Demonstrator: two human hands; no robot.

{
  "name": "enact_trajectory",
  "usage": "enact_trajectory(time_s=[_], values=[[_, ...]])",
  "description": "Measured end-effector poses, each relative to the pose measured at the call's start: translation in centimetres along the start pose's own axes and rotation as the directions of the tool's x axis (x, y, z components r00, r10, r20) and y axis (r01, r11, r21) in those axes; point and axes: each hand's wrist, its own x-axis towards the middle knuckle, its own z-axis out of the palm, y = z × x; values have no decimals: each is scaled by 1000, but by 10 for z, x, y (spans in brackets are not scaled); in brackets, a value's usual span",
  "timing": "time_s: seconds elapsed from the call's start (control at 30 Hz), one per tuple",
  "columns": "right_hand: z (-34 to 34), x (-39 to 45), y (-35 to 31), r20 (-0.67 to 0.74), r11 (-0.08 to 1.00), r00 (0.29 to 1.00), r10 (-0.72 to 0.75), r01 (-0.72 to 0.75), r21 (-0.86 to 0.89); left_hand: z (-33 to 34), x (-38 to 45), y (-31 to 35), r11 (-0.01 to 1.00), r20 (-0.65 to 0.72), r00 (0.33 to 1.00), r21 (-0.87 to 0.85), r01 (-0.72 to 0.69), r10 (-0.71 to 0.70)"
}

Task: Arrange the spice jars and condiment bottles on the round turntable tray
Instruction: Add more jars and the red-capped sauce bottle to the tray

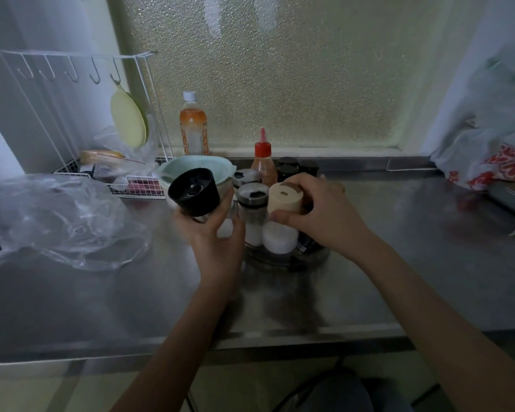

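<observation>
A clear round turntable tray (pixel 289 258) sits on the steel counter and carries several jars. My left hand (pixel 217 236) holds a black-capped grinder jar (pixel 194 191) tilted up, just left of the tray. My right hand (pixel 318 212) grips a jar with a beige wooden cap (pixel 284 197) and white contents, standing on the tray's front. A steel-lidded glass shaker (pixel 252 200) stands between the two. Behind them are a second steel-lidded shaker (pixel 246 176), a red-capped sauce bottle (pixel 262 162) and black-lidded jars (pixel 287 166).
A pale green bowl (pixel 191 168) stands just behind my left hand. A white wire rack (pixel 137 185) and an orange drink bottle (pixel 193 126) are at the back left. Crumpled clear plastic (pixel 63 221) lies left; plastic bags (pixel 488 162) sit at the right.
</observation>
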Motion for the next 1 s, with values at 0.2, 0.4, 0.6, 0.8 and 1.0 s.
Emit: enact_trajectory(time_s=[0.2, 0.4, 0.6, 0.8, 1.0], values=[[-8, 12, 1, 121, 988, 990, 70, -52, -144, 2, 1, 1, 992, 1, 996, 90, -89, 90], [2, 18, -6, 251, 913, 966, 69, 40, -406, 3, 0, 3, 990, 11, 994, 94, -105, 105], [-5, 20, -11, 222, 977, 974, 52, -4, -212, 2, 1, 3, 988, 18, 993, 101, -118, 117], [-46, 65, 5, -296, 998, 953, 68, -61, 33, 3, 0, 5, 984, 22, 992, 120, -129, 127], [-12, 131, 32, 74, 963, 970, 233, -219, -158, 5, 0, 14, 990, 19, 993, 84, -116, 114]])
